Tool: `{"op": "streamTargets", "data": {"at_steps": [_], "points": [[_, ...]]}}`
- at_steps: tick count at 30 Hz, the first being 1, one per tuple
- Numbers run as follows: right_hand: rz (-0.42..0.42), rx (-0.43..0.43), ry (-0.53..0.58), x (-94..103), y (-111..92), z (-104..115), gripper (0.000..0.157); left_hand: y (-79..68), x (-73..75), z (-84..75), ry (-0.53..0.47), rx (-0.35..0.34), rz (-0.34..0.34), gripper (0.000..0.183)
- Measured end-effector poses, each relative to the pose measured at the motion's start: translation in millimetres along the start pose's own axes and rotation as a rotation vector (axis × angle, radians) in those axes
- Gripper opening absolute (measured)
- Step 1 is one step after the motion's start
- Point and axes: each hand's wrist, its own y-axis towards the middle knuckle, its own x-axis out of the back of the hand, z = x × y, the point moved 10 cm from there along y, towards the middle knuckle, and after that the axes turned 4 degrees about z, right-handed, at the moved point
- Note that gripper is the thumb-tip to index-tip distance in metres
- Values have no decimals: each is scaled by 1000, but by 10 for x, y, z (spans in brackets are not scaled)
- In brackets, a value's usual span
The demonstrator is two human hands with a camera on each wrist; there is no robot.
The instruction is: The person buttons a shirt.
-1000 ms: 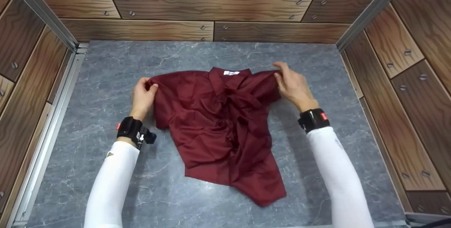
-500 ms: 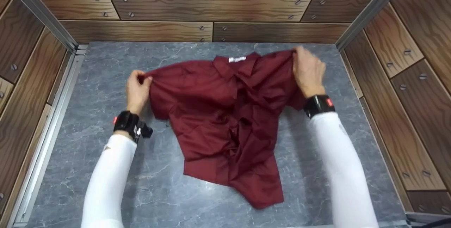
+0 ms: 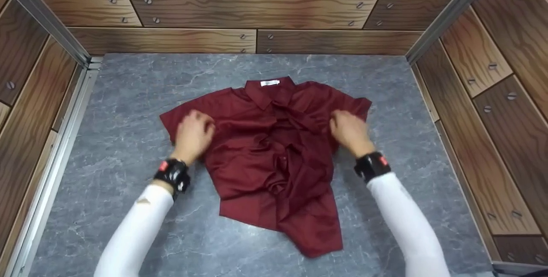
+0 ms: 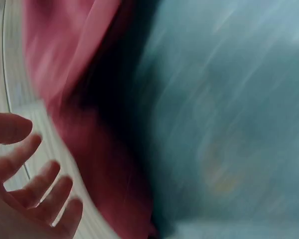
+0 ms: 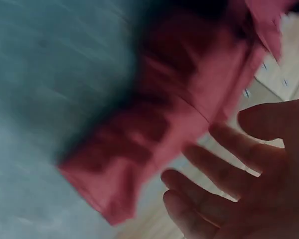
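A dark red short-sleeved shirt (image 3: 244, 170) lies front up, its collar (image 3: 270, 90) with a white label toward the back wall. Folds bunch along its middle, and its lower right corner trails to a point. Over the sleeve on the left is my left hand (image 3: 192, 135), blurred; the left wrist view shows its fingers (image 4: 45, 179) loosely bent and apart, holding nothing. My right hand (image 3: 350, 130) hovers over the other side below the right sleeve (image 3: 357, 105). In the right wrist view its fingers (image 5: 224, 169) are spread and relaxed, with no cloth between them.
The shirt lies on a grey marbled tabletop (image 3: 128, 234). Wood-patterned panels stand around it: a back wall (image 3: 252, 9), a left wall and a right wall (image 3: 505, 110). A metal rail (image 3: 55, 174) runs along the left edge.
Both hands have let go of the shirt's shoulders and moved inward and toward me. The shirt, lifted and stretched half a second ago, now lies down with its sleeves spread out.
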Motion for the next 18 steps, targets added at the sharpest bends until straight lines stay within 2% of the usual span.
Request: {"op": "streamTargets", "data": {"at_steps": [1,3,7,13,18], "points": [[51,-11,10,-117,-42,-16,38,-64,-80,-70,19,-26,30,31],[93,-21,11,-269,-107,-44,45,-148,-225,-148,42,-36,90,45],[136,-81,-41,-410,-193,-154,50,-183,-443,-144,65,15,211,70],[150,-178,-123,-351,-245,-279,51,-38,-609,18,120,97,362,91],[105,-137,-105,-324,-156,-200,47,146,-671,109,148,131,419,98]]}}
